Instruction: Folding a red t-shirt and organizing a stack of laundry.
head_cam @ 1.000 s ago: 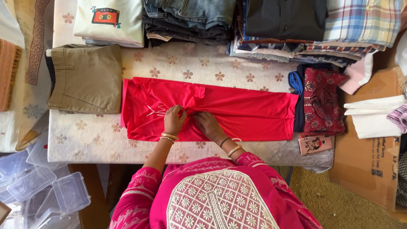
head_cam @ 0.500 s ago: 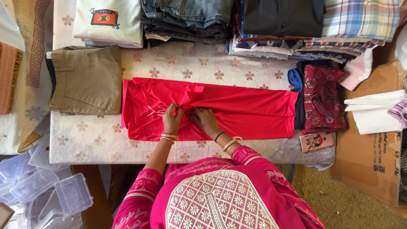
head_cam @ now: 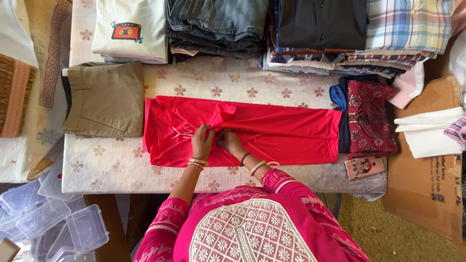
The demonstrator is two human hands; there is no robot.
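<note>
Two hands: left hand point(head_cam: 203, 140) and right hand point(head_cam: 229, 141) almost touching at mid-garment, fingertips pinching a small ridge of red cloth.
Garment: red shirt point(head_cam: 272, 133) lies flat along the counter point(head_cam: 111, 167), near its front edge, folded into a long band.
Change: a second ago the hands sat slightly apart, pressing flat; now drawn together and gripping. Judgement: smoothing has given way to taking hold of a fold line.
Left neighbour: folded khaki trousers point(head_cam: 104, 99), just beside the shirt's end.
Right neighbour: dark red patterned cloth point(head_cam: 371, 116) touching the other end; phone in a pink case point(head_cam: 364, 167) at the counter edge.
Back row: cream printed shirt point(head_cam: 131, 29), jeans stack point(head_cam: 216, 24), dark shirt point(head_cam: 323, 22), plaid shirts point(head_cam: 410, 24).
Obstruction: both ends hemmed in; only a narrow bare strip behind.
Floor: clear plastic boxes point(head_cam: 53, 228), cardboard box point(head_cam: 427, 184).
</note>
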